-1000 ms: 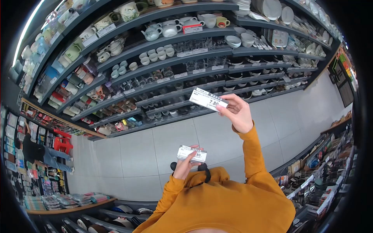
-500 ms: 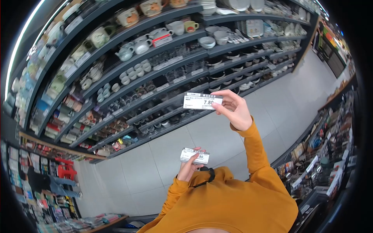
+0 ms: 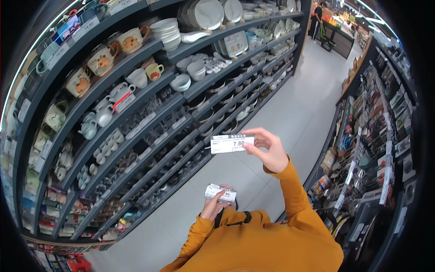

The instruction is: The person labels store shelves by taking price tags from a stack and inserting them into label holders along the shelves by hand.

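A white price label with a dark top strip and "7.80" printed on it is pinched between the thumb and fingers of my right hand, held up in front of me. Lower down, my left hand grips a small stack of similar price labels, its thumb lying across the top one. Part of the print there is covered by the thumb; "80" shows beside it. The two hands are apart, both over the aisle floor.
Dark shelves on the left hold plates, mugs with animal faces, bowls and glasses. On the right stands a rack of kitchen utensils. Grey tiles run along the aisle; a person stands at the far end.
My view has turned right, bringing more of the aisle's far end and the right rack into sight. The right hand's label sits lower in view. Both hands keep their hold.
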`<state>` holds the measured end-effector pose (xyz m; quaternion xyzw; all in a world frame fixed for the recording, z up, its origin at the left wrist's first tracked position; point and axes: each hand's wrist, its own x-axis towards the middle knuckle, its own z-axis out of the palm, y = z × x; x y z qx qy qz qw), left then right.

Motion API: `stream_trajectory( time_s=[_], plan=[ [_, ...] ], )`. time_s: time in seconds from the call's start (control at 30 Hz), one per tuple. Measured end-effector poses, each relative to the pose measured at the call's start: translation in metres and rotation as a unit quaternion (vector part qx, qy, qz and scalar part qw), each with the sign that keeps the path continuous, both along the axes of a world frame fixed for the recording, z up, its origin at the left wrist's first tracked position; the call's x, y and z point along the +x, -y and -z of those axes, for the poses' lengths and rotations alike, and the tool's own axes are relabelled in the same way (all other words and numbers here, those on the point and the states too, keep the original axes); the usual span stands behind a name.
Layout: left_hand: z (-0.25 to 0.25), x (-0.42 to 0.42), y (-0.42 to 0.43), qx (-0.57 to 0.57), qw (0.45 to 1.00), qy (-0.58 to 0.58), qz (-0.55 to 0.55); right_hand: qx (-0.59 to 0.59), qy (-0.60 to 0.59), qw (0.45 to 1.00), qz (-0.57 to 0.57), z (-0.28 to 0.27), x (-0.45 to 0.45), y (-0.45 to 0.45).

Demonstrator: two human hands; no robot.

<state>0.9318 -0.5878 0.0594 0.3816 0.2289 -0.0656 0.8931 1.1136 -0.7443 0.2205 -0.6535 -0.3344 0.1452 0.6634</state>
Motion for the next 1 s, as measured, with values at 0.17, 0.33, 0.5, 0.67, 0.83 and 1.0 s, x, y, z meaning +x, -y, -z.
stream_trajectory(
  time_s=[0.17,0.33,0.5,0.67,0.83,1.0],
  plan=[
    [0.012,0.09,-0.024,-0.006,0.999,0.046,0.01,-0.022,-0.027,0.999,0.006,0.021,0.06,-0.006],
    [0.01,0.179,-0.036,-0.027,0.997,0.068,0.013,0.008,-0.075,0.996,0.048,0.048,0.119,0.0],
    [0.005,0.247,-0.036,-0.028,0.995,0.058,0.083,0.034,-0.112,0.984,0.135,0.081,0.167,0.027],
    [0.008,0.307,-0.026,-0.051,0.991,0.044,0.118,0.036,-0.146,0.968,0.201,0.109,0.214,0.063],
    [0.006,0.371,0.016,-0.04,0.992,0.031,0.12,0.028,-0.167,0.964,0.204,0.13,0.283,0.107],
    [0.01,0.457,0.098,-0.07,0.991,0.024,0.11,-0.018,-0.148,0.973,0.174,0.122,0.373,0.179]
  ],
)
